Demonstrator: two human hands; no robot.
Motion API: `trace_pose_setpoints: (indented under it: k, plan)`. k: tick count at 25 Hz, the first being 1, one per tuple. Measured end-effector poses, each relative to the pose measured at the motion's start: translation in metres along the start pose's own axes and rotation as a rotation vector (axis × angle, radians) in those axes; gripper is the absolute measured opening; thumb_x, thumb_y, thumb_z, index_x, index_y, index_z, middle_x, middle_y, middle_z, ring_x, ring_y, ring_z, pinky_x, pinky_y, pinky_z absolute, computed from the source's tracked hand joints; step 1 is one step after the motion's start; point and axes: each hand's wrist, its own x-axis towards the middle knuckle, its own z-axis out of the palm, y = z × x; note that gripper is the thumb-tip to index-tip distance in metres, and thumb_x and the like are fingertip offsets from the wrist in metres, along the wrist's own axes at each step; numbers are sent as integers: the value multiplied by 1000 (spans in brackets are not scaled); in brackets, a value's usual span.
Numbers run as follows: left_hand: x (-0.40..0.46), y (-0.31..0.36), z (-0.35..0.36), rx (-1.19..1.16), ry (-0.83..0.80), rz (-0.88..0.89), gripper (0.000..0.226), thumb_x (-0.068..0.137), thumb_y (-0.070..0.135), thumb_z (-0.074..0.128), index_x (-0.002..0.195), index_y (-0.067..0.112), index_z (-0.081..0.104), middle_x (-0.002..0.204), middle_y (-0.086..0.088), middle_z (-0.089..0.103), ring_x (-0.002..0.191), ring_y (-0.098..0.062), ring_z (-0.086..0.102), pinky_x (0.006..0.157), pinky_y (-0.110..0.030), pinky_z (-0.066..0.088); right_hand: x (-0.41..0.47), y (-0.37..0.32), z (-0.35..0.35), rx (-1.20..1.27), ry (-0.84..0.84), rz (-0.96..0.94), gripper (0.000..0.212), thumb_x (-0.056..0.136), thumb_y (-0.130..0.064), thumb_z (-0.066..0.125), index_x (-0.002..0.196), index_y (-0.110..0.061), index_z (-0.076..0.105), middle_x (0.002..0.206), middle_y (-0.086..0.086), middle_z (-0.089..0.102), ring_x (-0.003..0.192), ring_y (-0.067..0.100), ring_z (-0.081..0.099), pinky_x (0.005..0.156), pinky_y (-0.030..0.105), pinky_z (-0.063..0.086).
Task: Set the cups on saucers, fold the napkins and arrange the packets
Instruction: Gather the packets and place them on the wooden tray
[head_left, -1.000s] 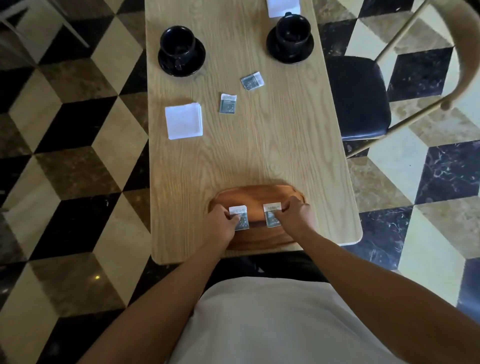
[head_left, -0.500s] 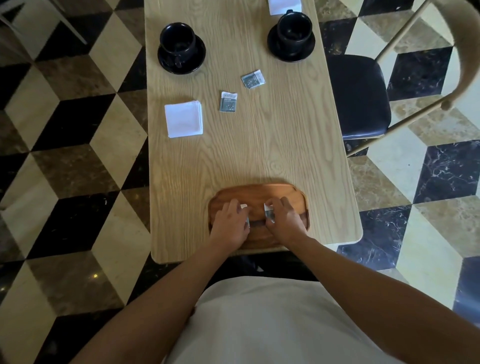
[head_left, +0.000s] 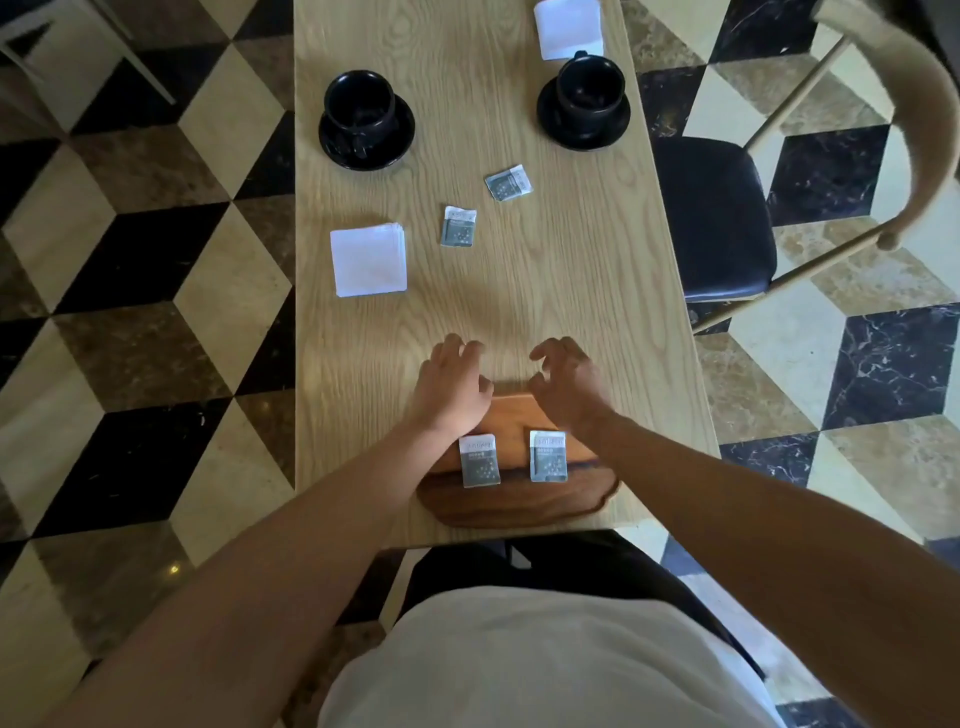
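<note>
Beyond both hands, further up the tabletop (head_left: 571, 291), two loose packets lie flat; the upright packet (head_left: 458, 226) is ahead of the left hand (head_left: 451, 387), the tilted packet (head_left: 508, 182) nearer the right hand (head_left: 566, 382); both hands are released, fingers relaxed, holding nothing; behind them, two foil packets (head_left: 480, 461) rest side by side on the smooth wooden tray (head_left: 519, 506).

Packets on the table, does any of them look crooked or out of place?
Yes. Two packets sit upright, side by side on the wooden tray. The other two lie loose on the table: the farther packet is clearly skewed, the nearer packet slightly tilted.
</note>
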Motion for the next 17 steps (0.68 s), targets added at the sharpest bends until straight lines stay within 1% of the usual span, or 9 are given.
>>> trace_pose_setpoints:
  k: [3,5,9,11,14,17]
  plan:
    - [44,4,-18,-9,15,-105,48,93,17,60,139,7,52,131,-16,53,125,-33,52,103,-45,46,50,-3,-15,-30,-31,6,32,92,-16,61,124,-14,63,120,6,59,105,26,62,86,38,55]
    - [75,2,-28,7,29,-146,46,94,17,59,137,6,52,131,-16,53,125,-33,51,104,-45,46,85,-5,-23,-15,-24,2,32,94,-20,59,126,-15,63,121,6,59,107,27,62,88,41,56]
    - [147,-8,-37,-22,134,-224,35,95,20,59,126,2,59,122,-18,57,117,-35,56,97,-45,49,165,-5,-29,22,69,20,30,97,-26,59,122,-9,63,119,11,59,103,30,63,87,40,55]
    - [176,-16,-36,-16,188,-280,37,96,25,59,125,3,60,123,-18,57,116,-35,55,93,-46,50,202,-5,-26,38,129,45,31,98,-28,58,120,-6,60,119,13,57,101,31,62,83,40,54]
    - [208,-31,-30,-9,200,-347,38,97,34,60,120,4,62,125,-17,57,117,-36,53,91,-48,50,251,-2,-21,-7,207,50,37,98,-32,57,122,-3,55,120,15,55,103,32,58,80,39,50]
    - [224,-43,-26,46,214,-332,45,94,43,63,117,4,62,124,-16,52,116,-36,52,89,-48,50,287,-1,-23,-62,252,40,48,97,-42,59,125,-4,54,123,16,52,109,32,55,87,42,50]
